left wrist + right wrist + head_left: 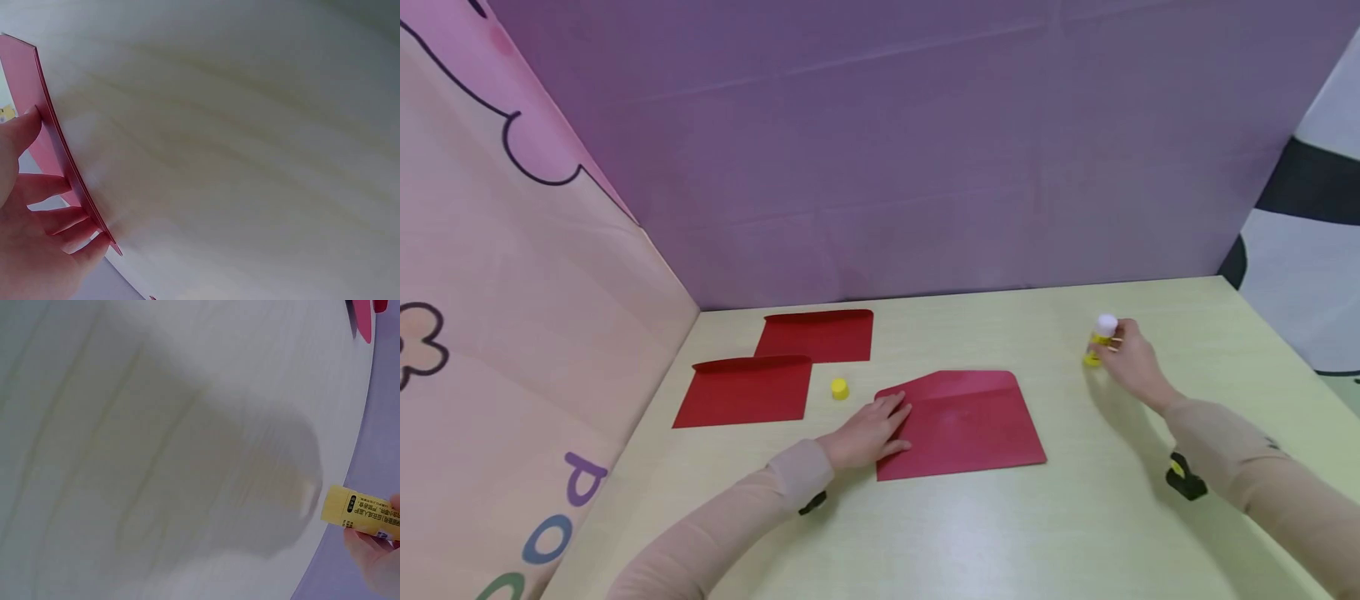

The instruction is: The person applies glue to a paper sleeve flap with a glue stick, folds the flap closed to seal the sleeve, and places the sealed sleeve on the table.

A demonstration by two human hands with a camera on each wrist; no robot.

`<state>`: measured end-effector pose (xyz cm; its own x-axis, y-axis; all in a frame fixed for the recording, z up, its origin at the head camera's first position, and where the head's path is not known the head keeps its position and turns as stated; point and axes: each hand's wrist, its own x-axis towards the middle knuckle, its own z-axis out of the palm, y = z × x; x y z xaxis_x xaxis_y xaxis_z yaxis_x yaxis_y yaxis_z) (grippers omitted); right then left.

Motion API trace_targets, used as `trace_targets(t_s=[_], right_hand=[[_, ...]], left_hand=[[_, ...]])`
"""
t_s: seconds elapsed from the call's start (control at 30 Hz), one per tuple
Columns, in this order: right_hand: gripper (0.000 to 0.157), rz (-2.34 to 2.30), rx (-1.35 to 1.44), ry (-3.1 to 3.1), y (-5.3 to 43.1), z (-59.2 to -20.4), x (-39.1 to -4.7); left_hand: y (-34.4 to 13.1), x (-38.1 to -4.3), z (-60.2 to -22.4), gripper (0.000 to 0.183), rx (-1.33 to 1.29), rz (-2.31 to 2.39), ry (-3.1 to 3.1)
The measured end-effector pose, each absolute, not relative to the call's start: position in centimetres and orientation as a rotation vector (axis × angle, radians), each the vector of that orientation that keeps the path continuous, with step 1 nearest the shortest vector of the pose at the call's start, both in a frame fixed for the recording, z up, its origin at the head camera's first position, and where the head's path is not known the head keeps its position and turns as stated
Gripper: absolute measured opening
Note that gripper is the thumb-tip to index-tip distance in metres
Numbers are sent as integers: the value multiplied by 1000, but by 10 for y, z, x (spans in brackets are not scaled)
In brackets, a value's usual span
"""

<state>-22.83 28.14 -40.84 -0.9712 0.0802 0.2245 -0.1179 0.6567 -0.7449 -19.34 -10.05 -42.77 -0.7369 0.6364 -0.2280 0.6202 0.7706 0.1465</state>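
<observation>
A red envelope (pixel 962 425) lies at the middle of the table with its flap (pixel 962 382) opened out toward the back. My left hand (pixel 867 429) rests on its left edge, fingers spread; the left wrist view shows the fingertips (pixel 94 242) against the red paper (pixel 25 75). Over at the right, my right hand (pixel 1135 360) grips a yellow glue stick (pixel 1101 340), nearly upright with its white end on top. Printed text shows on the glue stick (pixel 362 512) in the right wrist view. A small yellow cap (pixel 839 389) stands left of the envelope.
Two more red envelopes lie at the left, one nearer (pixel 741 393) and one farther back (pixel 820 337). A purple cloth wall (pixel 925 167) rises behind the table (pixel 970 533), and a printed pink panel (pixel 535 275) borders it on the left.
</observation>
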Motion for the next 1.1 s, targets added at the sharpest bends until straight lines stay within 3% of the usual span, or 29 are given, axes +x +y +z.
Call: trace_targets(t_s=[1.1], right_hand=[[45,1197,35,-2736,290,-409,-225]], left_hand=[[-101,-194,-428,70,949,134,2694]])
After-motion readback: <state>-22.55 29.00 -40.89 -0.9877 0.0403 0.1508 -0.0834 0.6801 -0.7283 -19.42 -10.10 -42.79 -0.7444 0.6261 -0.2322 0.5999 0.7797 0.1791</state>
